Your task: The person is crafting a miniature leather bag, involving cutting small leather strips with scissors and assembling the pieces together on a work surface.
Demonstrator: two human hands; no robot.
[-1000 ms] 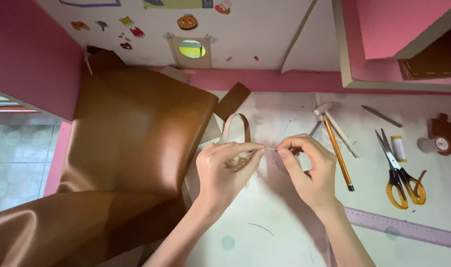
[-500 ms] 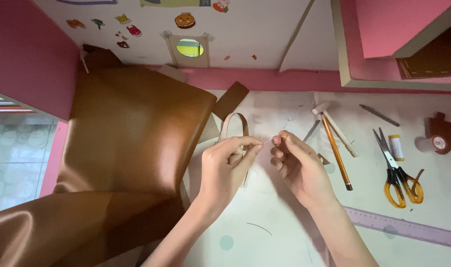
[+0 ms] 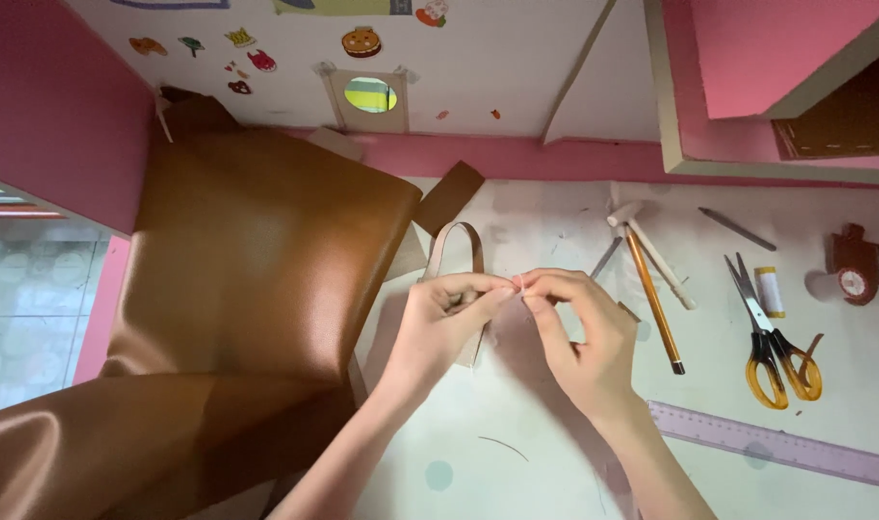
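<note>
1. My left hand [image 3: 449,318] pinches a small brown leather piece [image 3: 456,260] with a looped strap; my right hand [image 3: 579,332] pinches something thin and pale at its edge, too fine to tell.
2. Half a second ago my hands sat slightly apart; now the fingertips meet, so I judge the fine work is resuming.
3. The piece sits mid-desk [image 3: 555,453], beside a broad glossy brown leather sheet [image 3: 257,260].
4. Orange-handled scissors [image 3: 772,337], a pencil [image 3: 653,299] and a purple ruler [image 3: 776,448] lie right.
</note>
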